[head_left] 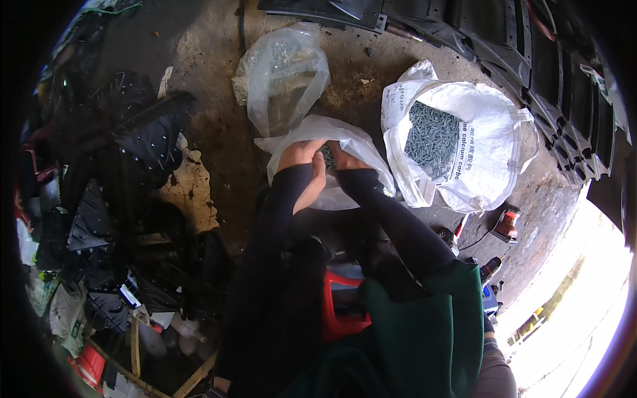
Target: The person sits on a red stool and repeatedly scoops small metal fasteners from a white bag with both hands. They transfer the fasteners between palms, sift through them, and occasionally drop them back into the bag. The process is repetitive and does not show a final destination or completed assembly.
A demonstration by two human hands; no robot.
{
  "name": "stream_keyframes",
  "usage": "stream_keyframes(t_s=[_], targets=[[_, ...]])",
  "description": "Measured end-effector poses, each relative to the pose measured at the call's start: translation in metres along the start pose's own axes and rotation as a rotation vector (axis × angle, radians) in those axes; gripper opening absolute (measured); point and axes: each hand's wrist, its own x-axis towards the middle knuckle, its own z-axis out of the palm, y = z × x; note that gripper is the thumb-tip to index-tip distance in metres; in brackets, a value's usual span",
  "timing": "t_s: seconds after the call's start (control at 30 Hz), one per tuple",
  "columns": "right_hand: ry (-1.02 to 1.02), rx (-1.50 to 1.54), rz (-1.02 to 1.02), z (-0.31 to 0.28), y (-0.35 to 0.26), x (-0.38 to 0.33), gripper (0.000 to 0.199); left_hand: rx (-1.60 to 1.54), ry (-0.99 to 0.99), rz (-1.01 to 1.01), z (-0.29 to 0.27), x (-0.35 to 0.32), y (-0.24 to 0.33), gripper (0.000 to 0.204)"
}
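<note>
Centrally in the frame, an opened clear plastic bag (348, 131) contains small grey fasteners (328, 157). Left hand (302, 155) and right hand (346, 158) both reach inside its mouth; fingers are largely hidden, so grip cannot be determined. Just beside it, upper right, stands a white sack (490, 156) of grey screws (431, 136). Upper centre: a second plastic bag (286, 69).

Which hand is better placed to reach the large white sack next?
Right, probably: the right hand is closer to the white sack, on that side; the left hand is farther across the clear bag.
</note>
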Motion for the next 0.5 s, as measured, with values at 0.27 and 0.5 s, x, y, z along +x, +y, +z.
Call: stream_keyframes(t_s=[0.27, 0.5], targets=[[0.139, -0.126, -0.038, 0.005, -0.019, -0.008, 0.032, -0.095, 0.061, -0.009, 0.005, -0.004, 0.007, 0.029], [-0.214, 0.634, 0.343, -0.022, -0.005, 0.006, 0.025, -0.417, 0.018, -0.072, 0.008, -0.007, -0.011, 0.029]])
